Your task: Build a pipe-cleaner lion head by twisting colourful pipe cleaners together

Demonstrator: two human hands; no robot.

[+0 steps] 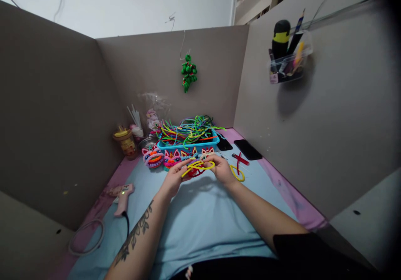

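Note:
Between both hands, above the light blue cloth, is a looped yellow pipe cleaner (200, 165) with a red pipe-cleaner piece (196, 173) just under it. My left hand (176, 176) pinches the left end of this work. On the right side, my right hand (219, 168) has its fingers closed on the yellow loop. Several finished pipe-cleaner animal heads stand behind the hands, among them a purple and orange one (153, 158) and a pink one (172, 159). Right of my right hand lie a loose yellow loop (237, 173) and a red pipe cleaner (238, 163).
A blue basket (188, 146) heaped with coloured pipe cleaners stands at the back. Two dark phones (247, 149) lie right of it. A pink glue gun (124, 198) with its cable rests at left. Grey panels (169, 75) enclose three sides; a pen holder (286, 69) hangs at right.

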